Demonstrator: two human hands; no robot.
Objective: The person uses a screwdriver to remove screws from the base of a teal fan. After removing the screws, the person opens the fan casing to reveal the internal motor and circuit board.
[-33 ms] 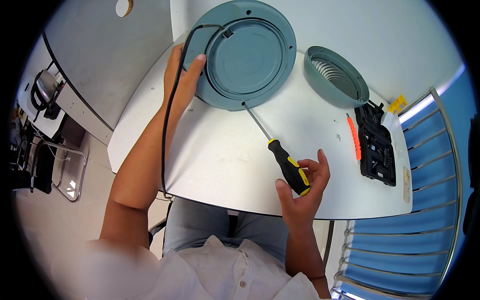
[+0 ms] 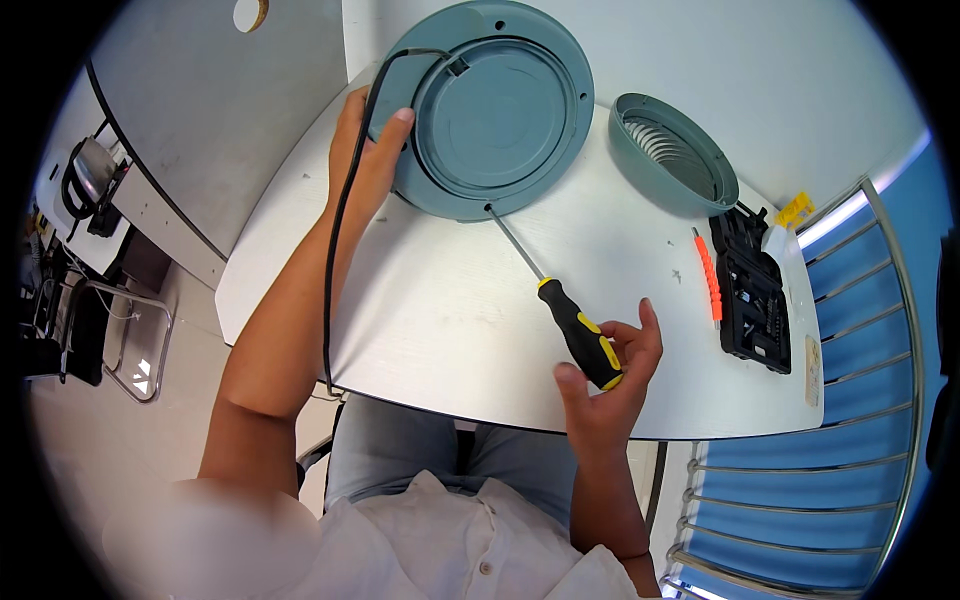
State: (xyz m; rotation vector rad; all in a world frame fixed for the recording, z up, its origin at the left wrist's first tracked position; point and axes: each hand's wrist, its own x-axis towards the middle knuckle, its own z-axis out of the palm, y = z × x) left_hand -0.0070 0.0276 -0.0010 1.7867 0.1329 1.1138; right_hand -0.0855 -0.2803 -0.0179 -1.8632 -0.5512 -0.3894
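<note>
My left hand [image 2: 372, 150] is closed on the left rim of a round grey-green base [image 2: 500, 120], thumb on its underside, which faces me. A black cord [image 2: 345, 205] leaves a notch in the base and runs down past my left forearm. The tip of a black and yellow screwdriver [image 2: 575, 325] meets a hole at the base's lower rim. My right hand [image 2: 610, 390] holds the handle's end loosely. Its fingers curl behind the handle, the index finger points up, and the thumb stands a little off it.
A grey-green round housing [image 2: 675, 155] with a ribbed inside lies at the back right of the white table [image 2: 450, 330]. Beside it are an open black tool case [image 2: 752, 300] and an orange flexible shaft [image 2: 708, 275]. A metal railing [image 2: 910, 330] borders the right side.
</note>
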